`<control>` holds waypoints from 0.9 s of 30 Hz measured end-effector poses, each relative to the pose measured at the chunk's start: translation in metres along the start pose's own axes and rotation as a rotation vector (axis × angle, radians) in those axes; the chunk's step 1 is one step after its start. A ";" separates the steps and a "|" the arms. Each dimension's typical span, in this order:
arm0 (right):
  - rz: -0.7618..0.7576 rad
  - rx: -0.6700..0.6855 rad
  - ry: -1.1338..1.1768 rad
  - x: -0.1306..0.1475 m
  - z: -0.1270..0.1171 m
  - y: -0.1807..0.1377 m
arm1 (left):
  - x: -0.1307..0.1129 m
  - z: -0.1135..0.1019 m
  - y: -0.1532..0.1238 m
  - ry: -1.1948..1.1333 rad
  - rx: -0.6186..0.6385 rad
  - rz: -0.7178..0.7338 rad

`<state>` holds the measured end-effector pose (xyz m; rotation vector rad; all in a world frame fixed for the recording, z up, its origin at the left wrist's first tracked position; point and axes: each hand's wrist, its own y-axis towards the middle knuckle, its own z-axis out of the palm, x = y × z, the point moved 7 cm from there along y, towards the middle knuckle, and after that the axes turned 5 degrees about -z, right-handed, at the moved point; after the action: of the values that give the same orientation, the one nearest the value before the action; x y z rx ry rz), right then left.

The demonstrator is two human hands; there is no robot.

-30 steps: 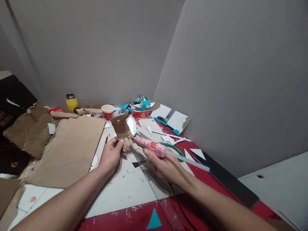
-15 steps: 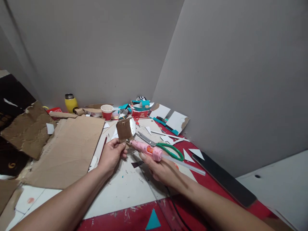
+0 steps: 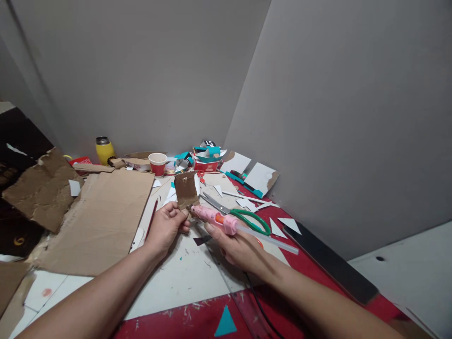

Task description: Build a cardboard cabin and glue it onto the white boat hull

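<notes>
My left hand (image 3: 169,226) pinches the lower edge of a small brown cardboard piece (image 3: 186,188), which stands up folded with a white face on its right side. In my right hand (image 3: 235,245) is a pink hot glue gun (image 3: 213,217), its fingers wrapped round the handle. A clear glue stick (image 3: 268,239) sticks out of the back of the gun. The nozzle is at the bottom of the cardboard piece, close to my left fingertips; whether it touches is hidden. Green-handled scissors (image 3: 247,219) lie just behind the gun.
A large cardboard sheet (image 3: 99,221) lies at left beside torn cardboard (image 3: 38,193). Along the back stand a yellow bottle (image 3: 105,151) and a red paper cup (image 3: 157,165). White paper scraps (image 3: 277,228) and a long black strip (image 3: 328,263) lie at right. The gun's cord (image 3: 259,306) trails forward.
The cardboard piece has turned slightly, showing more of its brown face and less of the white. Its lower edge has shifted a little right with my left fingers. My right hand is nearly unmoved.
</notes>
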<state>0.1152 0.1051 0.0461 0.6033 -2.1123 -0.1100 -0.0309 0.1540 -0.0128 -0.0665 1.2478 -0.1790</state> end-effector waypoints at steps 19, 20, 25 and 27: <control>-0.065 0.002 -0.019 0.005 -0.008 0.001 | -0.005 -0.004 0.000 0.007 -0.054 0.040; -0.075 -0.036 -0.049 0.004 -0.017 0.002 | -0.005 -0.005 0.000 0.007 -0.063 0.043; 0.047 -0.219 -0.554 -0.021 -0.081 0.014 | -0.005 -0.008 0.002 0.007 -0.079 0.028; 0.314 -0.217 -0.771 -0.048 -0.107 0.014 | -0.004 -0.007 0.003 0.015 -0.069 0.013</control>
<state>0.2181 0.1554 0.0768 0.0801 -2.8548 -0.4441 -0.0390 0.1580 -0.0115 -0.1174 1.2689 -0.1253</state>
